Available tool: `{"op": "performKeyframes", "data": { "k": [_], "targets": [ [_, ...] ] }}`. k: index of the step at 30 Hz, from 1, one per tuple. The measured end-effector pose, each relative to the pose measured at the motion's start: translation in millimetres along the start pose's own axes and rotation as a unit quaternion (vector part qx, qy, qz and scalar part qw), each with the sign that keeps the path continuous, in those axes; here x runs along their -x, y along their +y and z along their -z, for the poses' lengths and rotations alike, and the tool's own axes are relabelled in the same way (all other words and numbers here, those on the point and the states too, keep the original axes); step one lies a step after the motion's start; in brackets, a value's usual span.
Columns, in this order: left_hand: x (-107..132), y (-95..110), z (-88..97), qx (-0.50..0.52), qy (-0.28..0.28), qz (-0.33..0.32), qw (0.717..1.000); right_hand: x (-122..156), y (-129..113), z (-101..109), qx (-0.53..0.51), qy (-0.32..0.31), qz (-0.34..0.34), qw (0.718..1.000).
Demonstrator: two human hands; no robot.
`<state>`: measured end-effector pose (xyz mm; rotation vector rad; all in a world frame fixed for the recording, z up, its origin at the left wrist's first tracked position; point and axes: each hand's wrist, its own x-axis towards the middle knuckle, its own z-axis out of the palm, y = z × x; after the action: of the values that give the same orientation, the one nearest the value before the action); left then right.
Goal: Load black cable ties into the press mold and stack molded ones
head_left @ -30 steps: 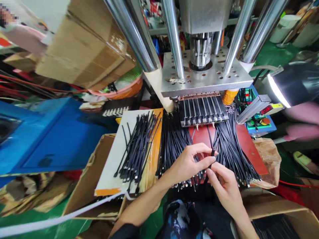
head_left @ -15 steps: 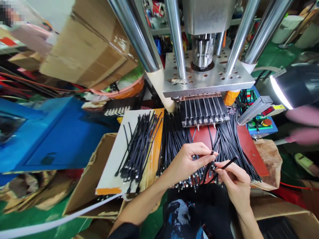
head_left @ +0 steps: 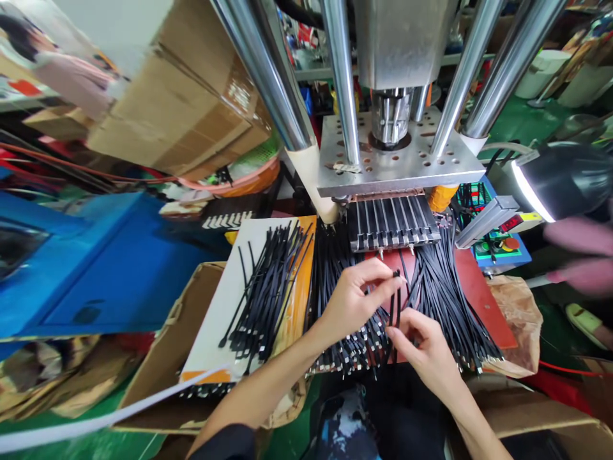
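A worker's left hand [head_left: 352, 299] pinches the top of a black strap [head_left: 393, 301] between thumb and forefinger. The right hand [head_left: 424, 348], fingers curled, grips its lower end. The strap stands upright over the red worktop [head_left: 472, 287], with the press [head_left: 397, 160] at 12 o'clock and a loose pile [head_left: 268, 287] at 9 o'clock.

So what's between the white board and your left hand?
Between white board and left hand lies a thick fan of black ties; the head view shows it.
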<state>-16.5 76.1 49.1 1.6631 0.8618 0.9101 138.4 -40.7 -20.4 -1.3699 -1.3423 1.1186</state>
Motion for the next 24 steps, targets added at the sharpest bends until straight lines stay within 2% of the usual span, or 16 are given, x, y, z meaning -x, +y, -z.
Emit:
{"op": "performKeyframes", "data": {
  "k": [3,5,7,9,12,14,17,19,22,24],
  "targets": [
    [-27,-22,17.7,-0.075,0.095,-0.048,0.992,2,0,6,0.017,-0.135,-0.044,0.99],
    [-53,-45,32.2,-0.141,0.133,-0.078,0.978,-13,-8,20,0.037,-0.193,-0.043,0.98],
    [-82,-70,45.6,-0.206,0.153,-0.076,0.963,-47,-21,37,0.074,-0.201,-0.006,0.977],
    [-108,-91,55.9,-0.242,0.168,-0.067,0.953,-96,-35,50,0.106,-0.181,0.047,0.977],
    [-131,-106,65.4,-0.252,0.186,-0.068,0.947,-175,-49,50,0.117,-0.142,0.088,0.979],
    [-126,-107,69.5,-0.256,0.191,-0.079,0.944,-216,-51,40,0.124,-0.133,0.095,0.979],
    [-94,-102,78.0,-0.27,0.164,-0.117,0.942,-252,-45,25,0.138,-0.134,0.111,0.975],
    [-68,-99,85.8,-0.314,0.082,-0.193,0.926,-261,-41,19,0.142,-0.139,0.121,0.973],
    [-46,-97,96.0,-0.394,-0.057,-0.294,0.869,-264,-37,15,0.154,-0.13,0.137,0.97],
    [-44,-99,98.3,-0.431,-0.087,-0.304,0.846,-263,-34,14,0.165,-0.105,0.146,0.97]
  ]
}}
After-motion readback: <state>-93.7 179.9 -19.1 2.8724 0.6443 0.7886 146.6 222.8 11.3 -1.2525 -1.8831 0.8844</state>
